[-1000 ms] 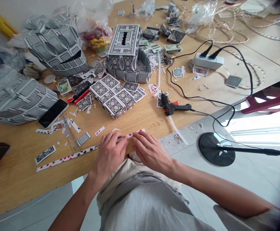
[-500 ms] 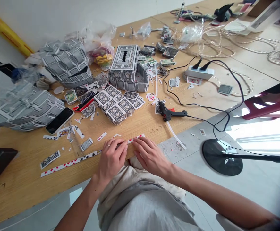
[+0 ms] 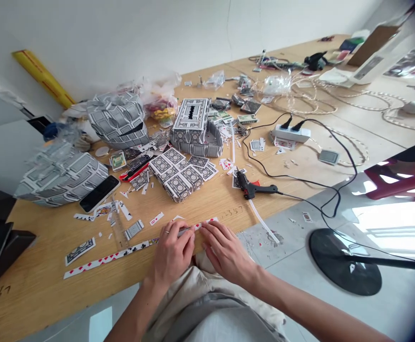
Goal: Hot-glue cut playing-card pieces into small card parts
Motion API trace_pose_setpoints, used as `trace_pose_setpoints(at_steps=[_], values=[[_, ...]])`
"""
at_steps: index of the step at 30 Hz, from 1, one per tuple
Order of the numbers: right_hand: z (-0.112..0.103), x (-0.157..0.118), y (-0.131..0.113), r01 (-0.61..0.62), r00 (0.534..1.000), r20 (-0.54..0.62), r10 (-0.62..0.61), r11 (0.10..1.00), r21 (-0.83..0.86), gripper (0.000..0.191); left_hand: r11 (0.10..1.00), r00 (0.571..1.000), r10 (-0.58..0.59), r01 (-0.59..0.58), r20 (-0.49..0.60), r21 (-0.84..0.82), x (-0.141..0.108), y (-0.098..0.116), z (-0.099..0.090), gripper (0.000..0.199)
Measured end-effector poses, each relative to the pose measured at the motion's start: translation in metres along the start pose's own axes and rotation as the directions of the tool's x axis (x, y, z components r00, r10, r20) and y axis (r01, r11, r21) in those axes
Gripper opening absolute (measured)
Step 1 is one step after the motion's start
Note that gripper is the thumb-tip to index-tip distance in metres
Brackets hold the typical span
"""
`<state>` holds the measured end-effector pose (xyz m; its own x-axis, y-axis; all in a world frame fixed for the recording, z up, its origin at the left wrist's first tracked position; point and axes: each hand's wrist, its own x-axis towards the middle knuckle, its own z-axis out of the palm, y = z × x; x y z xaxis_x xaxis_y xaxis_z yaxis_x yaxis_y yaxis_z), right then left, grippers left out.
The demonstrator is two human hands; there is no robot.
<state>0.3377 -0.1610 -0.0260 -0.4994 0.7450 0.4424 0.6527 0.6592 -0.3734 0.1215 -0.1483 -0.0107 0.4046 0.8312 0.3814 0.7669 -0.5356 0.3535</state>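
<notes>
A long, narrow strip of joined playing-card pieces [image 3: 110, 258] lies along the table's front edge, showing red diamonds and black clubs. My left hand [image 3: 173, 249] is closed over its right-hand part, fingertips pressing on it and hiding a stretch. My right hand [image 3: 225, 249] grips near the strip's right end, with its fingers close together and its thumb at the table edge. Between the two hands a short piece with red pips shows. Beyond them stands a box covered in patterned cards [image 3: 177, 173]. Loose cut card pieces [image 3: 156, 218] lie nearby.
A black glue gun [image 3: 253, 186] rests right of the hands, its cable running to a white power strip [image 3: 292, 133]. A phone [image 3: 99, 193] leans by card-woven baskets [image 3: 66, 175]. A red-handled cutter [image 3: 135, 172] lies among scraps. A black round stand base [image 3: 344, 261] is on the floor.
The head view has tilted up, so the table's things sit lower in the picture. Both hands stay on the strip with little visible shift.
</notes>
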Motion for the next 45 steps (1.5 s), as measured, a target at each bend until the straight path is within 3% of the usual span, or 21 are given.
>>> trace_pose_setpoints(at_steps=[10,20,24,29,32,36,42,45], values=[[0.015,-0.009,0.004,-0.017,0.997,-0.08,0.014,0.999,-0.03,0.04,0.999,0.992,-0.018,0.014,-0.122,-0.038,-0.005,-0.005,0.003,0.031],[0.031,-0.019,0.014,-0.008,0.987,-0.162,0.01,1.0,0.017,0.042,0.99,0.989,-0.113,0.104,-0.094,-0.093,-0.005,-0.004,0.011,0.023],[0.024,-0.014,0.018,-0.103,0.968,-0.216,0.128,0.987,0.125,0.038,0.986,0.986,-0.143,0.134,-0.09,-0.094,-0.004,-0.003,0.01,0.022],[0.009,0.004,0.021,-0.158,0.974,-0.134,0.182,0.973,0.17,0.037,0.99,0.99,-0.112,0.104,-0.081,-0.094,-0.003,-0.002,0.004,0.018],[0.004,0.015,0.024,-0.188,0.978,-0.038,0.206,0.943,0.273,0.027,0.991,0.992,-0.086,0.076,-0.096,-0.106,-0.004,-0.004,0.001,0.014],[-0.003,0.028,0.029,-0.313,0.949,0.129,0.289,0.808,0.499,0.017,0.986,0.989,-0.088,0.068,-0.121,-0.155,-0.006,-0.006,-0.001,0.014],[-0.015,0.039,0.033,-0.484,0.843,0.263,0.47,0.447,0.752,0.029,0.988,0.978,-0.095,0.071,-0.183,-0.134,-0.012,-0.003,-0.008,0.02],[-0.018,0.045,0.033,-0.442,0.793,0.254,0.553,0.237,0.865,0.029,0.996,0.975,-0.081,0.073,-0.209,-0.047,-0.023,-0.01,-0.022,0.018]])
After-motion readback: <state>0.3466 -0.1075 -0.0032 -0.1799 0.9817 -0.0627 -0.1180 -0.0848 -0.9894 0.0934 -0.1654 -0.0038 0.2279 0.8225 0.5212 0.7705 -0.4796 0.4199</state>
